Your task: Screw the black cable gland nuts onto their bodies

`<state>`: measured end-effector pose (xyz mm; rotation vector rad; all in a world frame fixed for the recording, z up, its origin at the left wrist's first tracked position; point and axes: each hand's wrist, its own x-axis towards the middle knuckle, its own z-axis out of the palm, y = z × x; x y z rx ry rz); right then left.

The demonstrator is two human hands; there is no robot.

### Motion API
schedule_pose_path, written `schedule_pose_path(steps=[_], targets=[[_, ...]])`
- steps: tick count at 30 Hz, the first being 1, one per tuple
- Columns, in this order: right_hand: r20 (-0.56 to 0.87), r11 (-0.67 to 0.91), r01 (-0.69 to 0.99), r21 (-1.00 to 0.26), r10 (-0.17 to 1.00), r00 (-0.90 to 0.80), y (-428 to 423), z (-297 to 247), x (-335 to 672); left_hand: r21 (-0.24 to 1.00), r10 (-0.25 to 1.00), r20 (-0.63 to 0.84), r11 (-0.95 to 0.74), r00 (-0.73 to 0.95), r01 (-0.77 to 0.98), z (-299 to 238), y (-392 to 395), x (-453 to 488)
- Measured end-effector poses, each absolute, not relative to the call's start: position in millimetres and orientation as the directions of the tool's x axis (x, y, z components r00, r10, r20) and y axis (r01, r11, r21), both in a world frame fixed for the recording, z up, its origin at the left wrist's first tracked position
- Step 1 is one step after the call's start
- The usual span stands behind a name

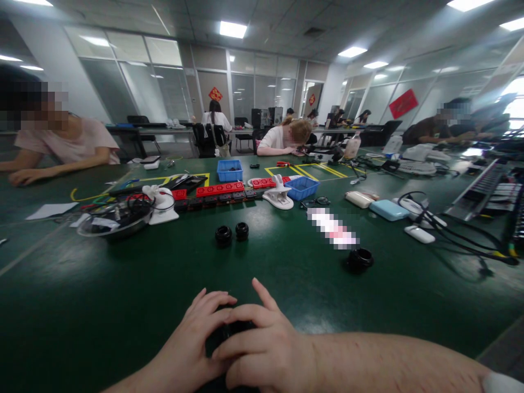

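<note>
Low in the head view, my left hand [196, 335] and my right hand [268, 341] are close together, curled around a dark black part [214, 341]. Most of that part is hidden under my fingers, so its kind cannot be made out. My right index finger sticks out forward, away from the part. Ahead of the hands, two small black ring-shaped pieces [223, 236] stand side by side on the green table [135, 295]. A larger black ring-shaped piece [360, 259] lies further to the right.
Beyond are a metal bowl of odds and ends [110, 232], red power strips [221, 189], blue bins [303, 188] and a white clamp base [279, 201]. To the right are a light blue case [388, 210] and black cables [462, 240]. Other people sit around.
</note>
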<state>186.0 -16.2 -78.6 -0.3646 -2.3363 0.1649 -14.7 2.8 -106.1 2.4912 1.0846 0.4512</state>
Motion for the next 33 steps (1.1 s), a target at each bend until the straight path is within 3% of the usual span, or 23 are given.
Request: schedule_pose_path(steps=[6, 10, 17, 33], targets=[[0.578, 0.766, 0.484, -0.423, 0.639, -0.508, -16, -62, 183, 0.472, 0.753, 0.106, -0.613, 0.65, 0.633, -100, 4, -12], [0.527, 0.701, 0.557, -0.445, 0.708, -0.47, -14, -68, 178, 0.48, 0.744, 0.063, -0.607, 0.665, 0.633, -99, 4, -13], [0.498, 0.768, 0.527, -0.364, 0.638, -0.587, -14, -70, 178, 0.466, 0.759, 0.07, -0.599, 0.648, 0.651, -96, 0, -11], [0.491, 0.833, 0.317, -0.453, 0.53, -0.692, -13, -69, 184, 0.461, 0.75, 0.062, -0.607, 0.659, 0.647, -98, 1, -11]])
